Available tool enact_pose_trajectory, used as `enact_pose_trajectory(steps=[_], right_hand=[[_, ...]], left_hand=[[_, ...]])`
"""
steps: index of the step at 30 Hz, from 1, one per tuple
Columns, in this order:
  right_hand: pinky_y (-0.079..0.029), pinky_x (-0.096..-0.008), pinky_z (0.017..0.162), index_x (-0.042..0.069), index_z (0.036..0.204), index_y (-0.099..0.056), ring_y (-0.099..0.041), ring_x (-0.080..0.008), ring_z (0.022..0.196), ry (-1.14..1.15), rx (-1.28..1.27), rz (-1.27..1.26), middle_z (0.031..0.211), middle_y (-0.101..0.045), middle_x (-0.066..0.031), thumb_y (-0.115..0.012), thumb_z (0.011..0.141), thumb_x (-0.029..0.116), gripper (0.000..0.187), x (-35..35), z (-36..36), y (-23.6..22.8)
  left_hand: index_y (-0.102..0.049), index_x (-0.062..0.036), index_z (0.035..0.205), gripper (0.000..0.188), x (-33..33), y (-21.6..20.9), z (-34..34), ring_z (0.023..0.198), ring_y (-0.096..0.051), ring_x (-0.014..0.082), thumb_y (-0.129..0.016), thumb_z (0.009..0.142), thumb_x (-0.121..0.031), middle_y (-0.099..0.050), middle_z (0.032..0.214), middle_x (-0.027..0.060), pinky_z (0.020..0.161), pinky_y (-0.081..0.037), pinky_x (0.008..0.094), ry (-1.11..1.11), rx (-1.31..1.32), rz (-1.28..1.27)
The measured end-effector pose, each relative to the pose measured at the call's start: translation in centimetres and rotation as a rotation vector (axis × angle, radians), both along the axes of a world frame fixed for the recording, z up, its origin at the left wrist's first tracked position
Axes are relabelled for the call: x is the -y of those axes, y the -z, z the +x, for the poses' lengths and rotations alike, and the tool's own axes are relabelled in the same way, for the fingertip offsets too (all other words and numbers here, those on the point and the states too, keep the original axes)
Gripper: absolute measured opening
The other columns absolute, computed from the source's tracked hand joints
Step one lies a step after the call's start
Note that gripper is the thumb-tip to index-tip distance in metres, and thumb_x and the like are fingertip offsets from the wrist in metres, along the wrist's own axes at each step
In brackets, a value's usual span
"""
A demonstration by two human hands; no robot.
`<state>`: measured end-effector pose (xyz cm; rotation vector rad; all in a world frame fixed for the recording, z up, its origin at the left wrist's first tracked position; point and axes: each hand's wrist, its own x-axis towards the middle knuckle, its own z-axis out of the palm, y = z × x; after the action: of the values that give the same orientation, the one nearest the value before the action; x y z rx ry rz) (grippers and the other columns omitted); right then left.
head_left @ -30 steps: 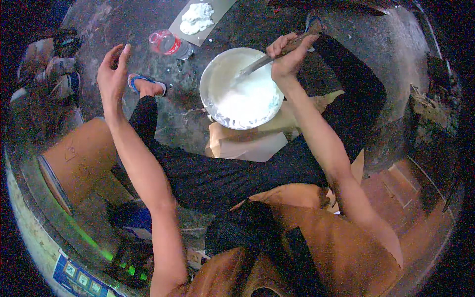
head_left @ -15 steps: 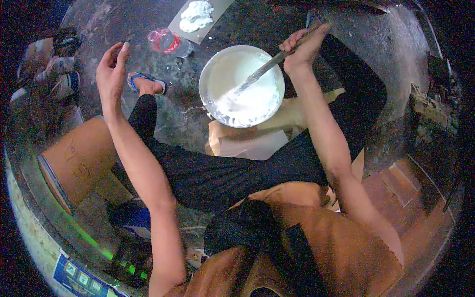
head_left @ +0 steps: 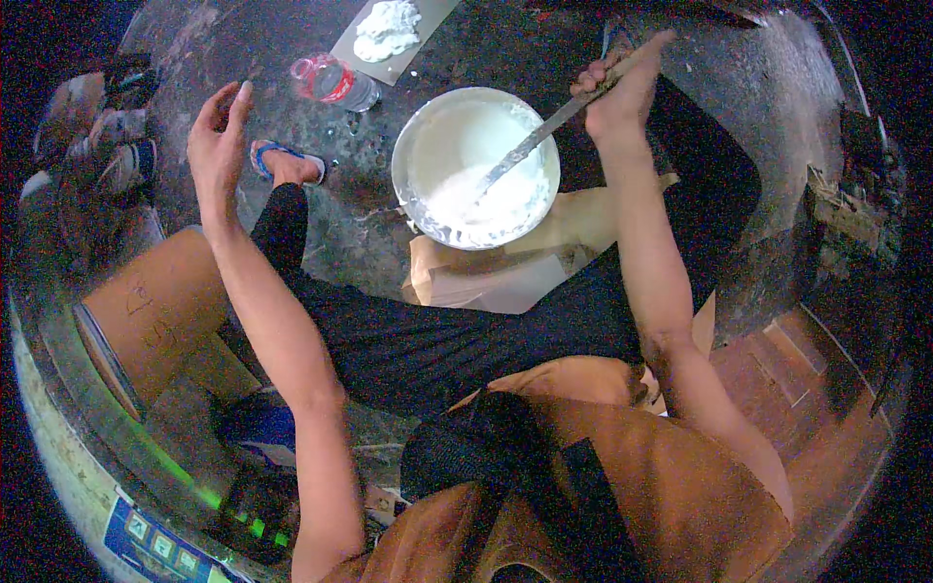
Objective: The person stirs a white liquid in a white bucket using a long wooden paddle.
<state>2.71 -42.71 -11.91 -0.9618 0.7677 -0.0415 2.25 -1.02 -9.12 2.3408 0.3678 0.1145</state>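
The right hand (head_left: 622, 92) has its fingers curled tight around the handle of a long flat-bladed tool (head_left: 530, 151), a scraper or trowel by its look. The blade slants down and to the left into the round metal bowl (head_left: 413, 209), its tip buried in the white paste (head_left: 481, 189) that fills the bowl's lower half. The left hand (head_left: 216, 146) holds nothing: its fingers are spread and loosely extended, palm turned inward, raised in the air above the dark floor (head_left: 505, 49) and touching no object.

Compared with half a second ago, the right hand has lifted slightly up and to the right, so the handle sits higher past the bowl's rim and the blade lies at a shallower slant. The left hand has barely moved and remains lifted and open. The bowl stays in the same place on the floor, in front of the person's crossed legs.

The right arm is stretched almost straight forward from the shoulder, wrist bent over the handle. The left arm reaches forward and up, elbow slightly bent. Beyond the left hand a plastic bottle (head_left: 335, 83) lies near a flat board (head_left: 428, 19) carrying a mound of white paste. A sandalled foot (head_left: 287, 165) rests between the left hand and the bowl.
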Motion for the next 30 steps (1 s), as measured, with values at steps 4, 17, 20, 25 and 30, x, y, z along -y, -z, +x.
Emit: enact_pose_trajectory(steps=[4, 17, 20, 25, 30], right_hand=[[-0.035, -0.0362, 0.054, 0.015, 0.066, -0.041, -0.039, -0.0196, 0.049, -0.085, 0.060, -0.008, 0.055, -0.039, -0.0034, -0.034, 0.080, 0.081, 0.068, 1.6, 0.3, -0.1], [-0.036, -0.0354, 0.054, 0.009, 0.068, -0.046, -0.040, -0.0207, 0.052, -0.201, 0.133, 0.087, 0.058, -0.042, -0.0063, -0.039, 0.081, 0.078, 0.070, 5.7, 1.1, -0.3], [-0.036, -0.0354, 0.054, 0.009, 0.070, -0.046, -0.040, -0.0213, 0.054, -0.138, 0.081, 0.029, 0.059, -0.042, -0.0064, -0.039, 0.080, 0.078, 0.070, 5.2, 1.1, -0.5], [-0.038, -0.0377, 0.056, 0.010, 0.071, -0.045, -0.041, -0.0217, 0.056, -0.131, 0.068, -0.039, 0.060, -0.041, -0.0064, -0.040, 0.079, 0.079, 0.069, 5.4, 1.5, -0.4], [-0.039, -0.0397, 0.057, 0.011, 0.073, -0.045, -0.041, -0.0207, 0.055, -0.236, 0.055, -0.001, 0.059, -0.039, -0.0044, -0.041, 0.078, 0.080, 0.068, 6.5, 1.4, -1.4]], left_hand=[[-0.062, -0.0008, 0.116, 0.048, 0.8, -0.5, -0.1, 0.100, -0.063, 0.0203, -0.066, 0.086, -0.038, -0.067, 0.107, 0.0149, 0.088, -0.046, 0.0304, 0.015, 0.019, 0.036], [-0.061, 0.0005, 0.117, 0.049, 0.6, -0.2, -0.3, 0.100, -0.062, 0.0207, -0.066, 0.086, -0.038, -0.066, 0.108, 0.0152, 0.088, -0.046, 0.0304, 0.008, 0.019, -0.027], [-0.061, 0.0006, 0.117, 0.049, 0.6, -0.1, 0.0, 0.101, -0.062, 0.0207, -0.066, 0.086, -0.037, -0.066, 0.109, 0.0150, 0.089, -0.046, 0.0304, 0.018, 0.019, 0.002], [-0.061, 0.0006, 0.117, 0.050, -0.1, 0.4, 0.1, 0.101, -0.062, 0.0205, -0.066, 0.086, -0.038, -0.066, 0.109, 0.0149, 0.089, -0.045, 0.0302, 0.043, 0.036, -0.024], [-0.061, 0.0011, 0.116, 0.050, 0.0, 0.1, 1.3, 0.102, -0.062, 0.0196, -0.065, 0.086, -0.039, -0.066, 0.109, 0.0144, 0.089, -0.046, 0.0289, 0.062, 0.064, -0.027]])
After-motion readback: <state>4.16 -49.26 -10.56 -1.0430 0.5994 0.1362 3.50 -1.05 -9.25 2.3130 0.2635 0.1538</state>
